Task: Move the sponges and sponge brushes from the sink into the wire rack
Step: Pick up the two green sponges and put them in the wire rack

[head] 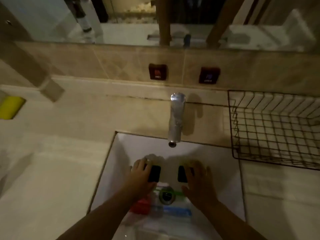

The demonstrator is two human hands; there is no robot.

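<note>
Both my hands are down in the white sink (pixel 223 163). My left hand (pixel 141 177) covers one dark sponge (pixel 154 173), and my right hand (pixel 199 181) covers a second dark sponge (pixel 182 174) with a yellow-green edge. Fingers lie over each sponge, but the blur hides whether they grip. Below my hands lie a red sponge (pixel 141 206), a blue-and-clear brush handle (pixel 174 211) and a green piece around the drain (pixel 166 195). The black wire rack (pixel 275 129) stands on the counter to the right, with nothing visible in it.
A chrome faucet (pixel 176 118) juts over the sink from the back ledge. Two dark hot and cold buttons (pixel 157 71) sit on the tiled wall. A yellow block (pixel 10 107) lies at the far left of the counter. A mirror runs above.
</note>
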